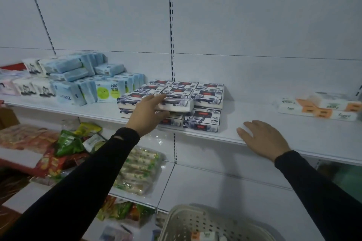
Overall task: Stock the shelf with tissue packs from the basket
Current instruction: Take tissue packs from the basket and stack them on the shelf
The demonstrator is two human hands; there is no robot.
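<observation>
While the left hand [146,114] reaches out from its black sleeve [82,178], its fingers [162,97] curl round a soft, pillow-shaped tissue pack [176,104] in glossy film, thumb underneath and the rest over the top edge, holding it at the front of the stack of dark-printed packs [197,101]. That stack is a block of flat rectangular packs with navy, white and red print, two layers high, sitting on the smooth white metal shelf [293,133]; the held pack lies across its near top row, just past the fingertips. The right hand [262,139] lies flat, palm down, fingers straight and slightly spread, pressing on the shelf's front lip and holding nothing (the bare white panel stretches beyond its fingertips). Well to the right of that hand lie slim white-and-orange packs [317,106], stacked loosely. To the left of the left hand's fingers stand puffy pale-blue packs [78,78] piled unevenly, one with a green round face printed on it. Below the wrists, near the bottom edge, sits the beige plastic basket [195,223], its wall perforated with small holes, one white-and-orange pack [203,236] showing inside. Crinkled snack bags [68,143] in green and red fill the lower shelf under the left forearm.
</observation>
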